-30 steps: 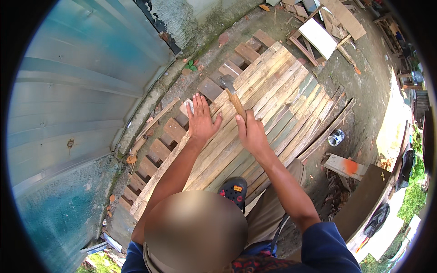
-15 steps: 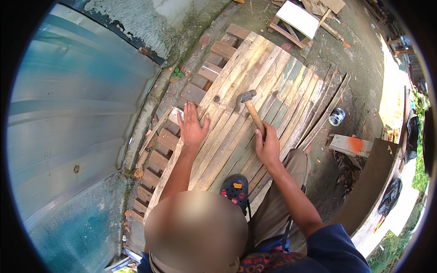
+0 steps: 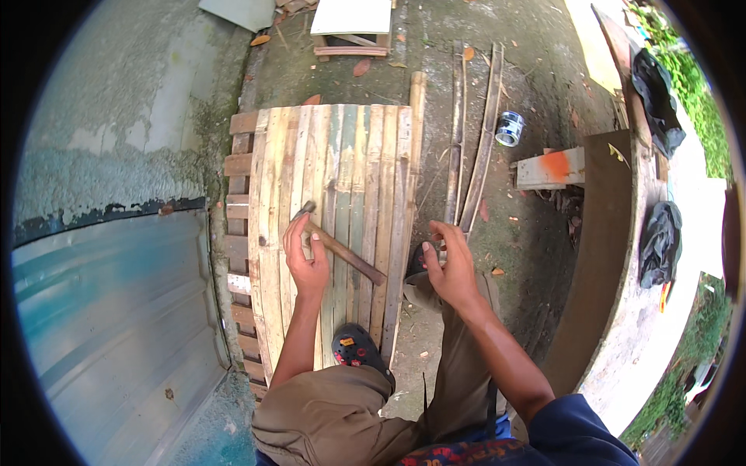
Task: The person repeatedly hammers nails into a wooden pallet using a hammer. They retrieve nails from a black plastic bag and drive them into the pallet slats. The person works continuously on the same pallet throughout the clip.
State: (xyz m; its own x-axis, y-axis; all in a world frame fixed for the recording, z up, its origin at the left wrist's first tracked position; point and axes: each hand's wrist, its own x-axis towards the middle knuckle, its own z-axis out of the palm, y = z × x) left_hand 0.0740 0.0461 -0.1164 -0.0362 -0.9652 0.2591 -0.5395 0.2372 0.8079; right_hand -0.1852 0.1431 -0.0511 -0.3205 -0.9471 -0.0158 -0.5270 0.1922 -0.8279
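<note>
Wooden slats (image 3: 312,155), laid side by side on a pallet-like frame, form a platform in front of me. My left hand (image 3: 305,252) is over the slats, its fingers and thumb closed about the hammer (image 3: 342,250) just below the metal head. The hammer's wooden handle slants down toward the right; whether its end rests on the slats, I cannot tell. Off the platform's right edge, my right hand (image 3: 454,268) is raised with nothing in it, the thumb apart from the bent fingers. One of my dark clogs (image 3: 359,346) stands on the slats.
Short pallet blocks (image 3: 241,165) show along the left side, beside a corrugated metal sheet (image 3: 116,311). To the right lie long thin strips (image 3: 482,144), a paint can (image 3: 509,129) and an orange-marked board (image 3: 550,168). A white-topped stool (image 3: 351,17) stands at the far end.
The hammer has passed from my right hand to my left. My left hand has come off the platform's left part; my right hand is now empty. The view has turned and shifted rightward.
</note>
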